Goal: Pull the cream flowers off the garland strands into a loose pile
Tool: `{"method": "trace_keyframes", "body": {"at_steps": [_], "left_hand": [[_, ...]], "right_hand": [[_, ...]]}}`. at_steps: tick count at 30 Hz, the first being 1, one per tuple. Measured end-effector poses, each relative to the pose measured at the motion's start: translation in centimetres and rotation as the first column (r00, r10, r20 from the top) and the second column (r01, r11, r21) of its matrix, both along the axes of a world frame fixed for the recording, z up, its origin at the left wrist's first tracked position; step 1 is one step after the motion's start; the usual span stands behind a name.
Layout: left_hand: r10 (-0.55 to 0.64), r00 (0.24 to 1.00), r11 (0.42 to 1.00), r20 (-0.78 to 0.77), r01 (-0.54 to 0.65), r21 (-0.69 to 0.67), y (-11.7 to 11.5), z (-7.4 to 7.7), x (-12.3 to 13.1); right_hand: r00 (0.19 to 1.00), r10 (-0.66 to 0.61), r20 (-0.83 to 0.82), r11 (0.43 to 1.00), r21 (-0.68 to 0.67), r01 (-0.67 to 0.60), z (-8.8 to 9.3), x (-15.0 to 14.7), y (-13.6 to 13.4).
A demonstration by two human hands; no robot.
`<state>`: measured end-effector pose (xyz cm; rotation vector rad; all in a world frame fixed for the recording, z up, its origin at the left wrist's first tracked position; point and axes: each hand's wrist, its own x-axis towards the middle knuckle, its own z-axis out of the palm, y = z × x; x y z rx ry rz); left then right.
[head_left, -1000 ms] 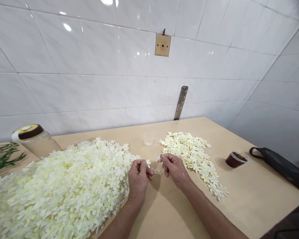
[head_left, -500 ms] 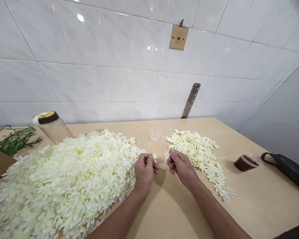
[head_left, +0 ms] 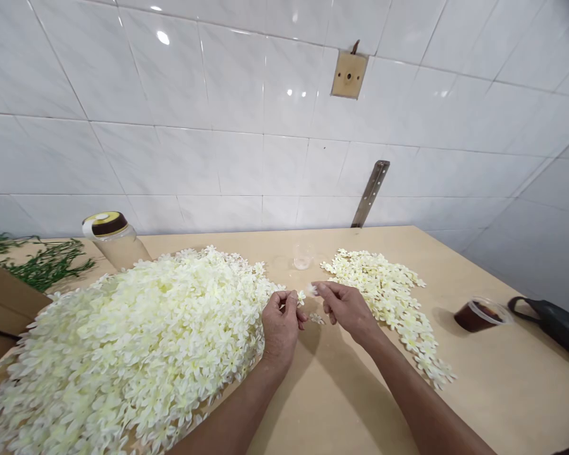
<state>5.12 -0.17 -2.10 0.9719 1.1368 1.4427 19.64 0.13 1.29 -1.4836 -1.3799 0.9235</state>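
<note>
My left hand (head_left: 282,319) is closed in a pinch on a small white flower (head_left: 301,297) at the right edge of the large flower pile (head_left: 161,328). Facing it, my right hand (head_left: 344,308) pinches a small whitish piece (head_left: 312,289), perhaps a petal or flower, too blurred to tell. Between and just below the hands, a few loose flowers (head_left: 317,319) lie on the table. A smaller, flatter spread of cream flowers (head_left: 384,284) lies beyond my right hand. Behind the hands stands a small clear cup (head_left: 303,258).
A clear bottle with a brown and yellow lid (head_left: 116,240) leans behind the large pile. Green sprigs (head_left: 52,262) and a cardboard box (head_left: 9,309) are at the left. A cup of dark liquid (head_left: 481,315) and a black pouch (head_left: 557,325) are on the right.
My right hand has risen slightly, bringing its whitish piece nearer the flower in my left hand. The whole view has shifted a little, with things appearing further right.
</note>
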Motion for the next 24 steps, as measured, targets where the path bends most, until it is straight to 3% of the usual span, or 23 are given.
{"method": "trace_keyframes", "body": {"at_steps": [4, 8, 14, 19, 24], "left_hand": [[0.013, 1.0, 1.0, 0.018, -0.013, -0.004, 0.2, 0.2, -0.2], [-0.004, 1.0, 1.0, 0.023, 0.004, 0.0, 0.1, 0.0, 0.0], [-0.064, 0.998, 0.998, 0.02, 0.064, -0.015, -0.3, 0.0, 0.4], [-0.073, 0.997, 0.997, -0.002, 0.073, 0.021, -0.4, 0.1, 0.5], [-0.13, 0.991, 0.991, 0.021, 0.131, -0.019, -0.5, 0.1, 0.7]], "right_hand": [[0.995, 0.103, -0.008, 0.994, -0.038, -0.104, 1.1, -1.2, 0.6], [0.974, 0.205, -0.098, 0.968, -0.128, -0.217, 0.7, -1.8, 0.6], [0.962, 0.23, -0.145, 0.955, -0.157, -0.252, -0.9, -0.8, 0.4], [0.951, 0.264, -0.164, 0.942, -0.17, -0.291, -0.8, -0.1, 0.3], [0.934, 0.259, -0.246, 0.953, -0.088, -0.288, -0.6, -0.4, 0.0]]}}
